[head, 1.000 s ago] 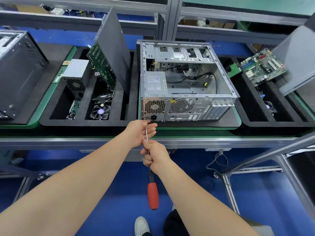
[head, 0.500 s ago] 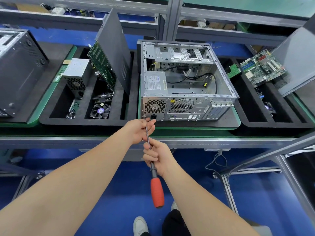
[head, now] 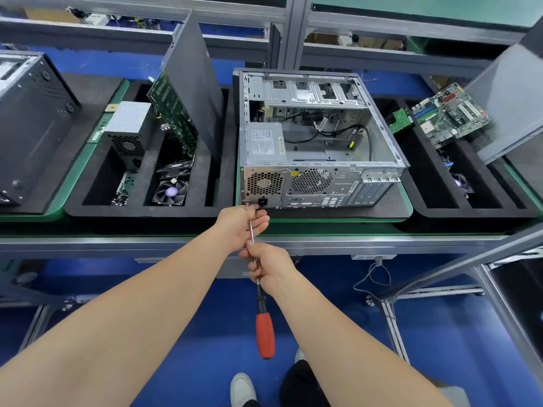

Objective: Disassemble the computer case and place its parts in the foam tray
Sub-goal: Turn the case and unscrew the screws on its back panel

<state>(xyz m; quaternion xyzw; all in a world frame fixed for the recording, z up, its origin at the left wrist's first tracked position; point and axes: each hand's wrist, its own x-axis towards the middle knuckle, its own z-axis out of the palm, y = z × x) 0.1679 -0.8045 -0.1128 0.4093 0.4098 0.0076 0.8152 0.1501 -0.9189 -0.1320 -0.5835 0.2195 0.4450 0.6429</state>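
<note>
Open silver steel computer case (head: 317,136) at 12 o'clock, black foam tray (head: 141,211) at its 9; right hand (head: 271,271) pinches the shaft of the red-handled long screwdriver (head: 264,336), left hand (head: 239,224) cupped loosely under the tip end, so risk is a weak grip letting the tip slip and the freed screw drop.

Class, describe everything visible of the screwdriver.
The screwdriver has a long thin metal shaft, a black collar and a red handle. Its tip meets the lower left corner of the computer case's rear panel; the handle hangs free below. The right hand grips the shaft; the left hand's fingers rest against it near the tip.
</note>
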